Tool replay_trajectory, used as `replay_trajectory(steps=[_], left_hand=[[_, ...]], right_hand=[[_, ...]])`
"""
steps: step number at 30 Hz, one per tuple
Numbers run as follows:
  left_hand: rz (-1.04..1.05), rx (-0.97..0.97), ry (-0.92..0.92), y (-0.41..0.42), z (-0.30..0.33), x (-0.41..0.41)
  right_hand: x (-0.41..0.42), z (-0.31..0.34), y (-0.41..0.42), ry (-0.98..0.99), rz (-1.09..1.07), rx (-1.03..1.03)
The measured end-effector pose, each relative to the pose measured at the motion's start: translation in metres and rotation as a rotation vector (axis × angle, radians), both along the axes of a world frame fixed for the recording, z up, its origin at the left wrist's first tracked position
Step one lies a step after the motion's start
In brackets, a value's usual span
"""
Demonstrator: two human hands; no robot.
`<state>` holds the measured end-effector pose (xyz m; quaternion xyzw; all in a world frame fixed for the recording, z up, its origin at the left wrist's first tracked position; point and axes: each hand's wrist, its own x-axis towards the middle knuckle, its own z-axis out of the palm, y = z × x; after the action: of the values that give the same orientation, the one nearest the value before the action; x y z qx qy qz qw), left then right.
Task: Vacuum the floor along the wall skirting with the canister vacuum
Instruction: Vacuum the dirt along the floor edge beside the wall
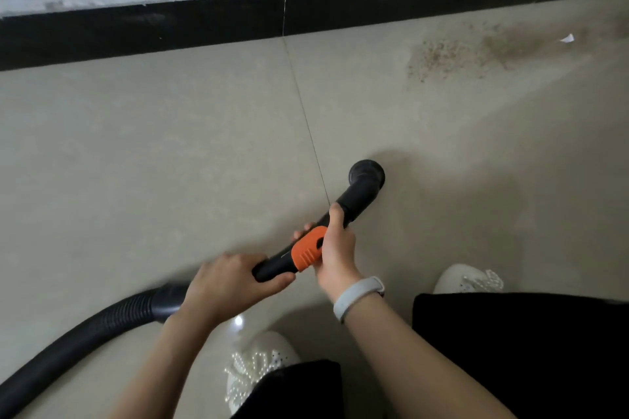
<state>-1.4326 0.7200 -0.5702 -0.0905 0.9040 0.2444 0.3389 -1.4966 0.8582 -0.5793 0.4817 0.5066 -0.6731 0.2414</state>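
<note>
Beige floor (170, 146); black, orange-collared vacuum handle (354, 194)

Floor (170, 146) from my feed: beige glossy tiles, one grout line (306, 119) running from the black skirting (143, 31) at its far edge toward me. Patch of brown grit (452, 54) near the far right, close to the skirting, with a white paper scrap (567, 38) just beyond it. Two white beaded shoes (258, 367) planted at the near edge.
</note>
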Motion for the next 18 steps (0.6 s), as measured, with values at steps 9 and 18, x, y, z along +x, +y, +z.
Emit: replay_trajectory(steps=[9,18], left_hand=[[-0.174,0.026,-0.012,0.003,0.0,0.012],[0.098,-0.16,0.234,0.001,0.008,0.011]], right_hand=[[0.039,0.004,0.017,-0.089,-0.19,-0.008],[-0.006,0.005,-0.021,-0.013,-0.001,-0.092]])
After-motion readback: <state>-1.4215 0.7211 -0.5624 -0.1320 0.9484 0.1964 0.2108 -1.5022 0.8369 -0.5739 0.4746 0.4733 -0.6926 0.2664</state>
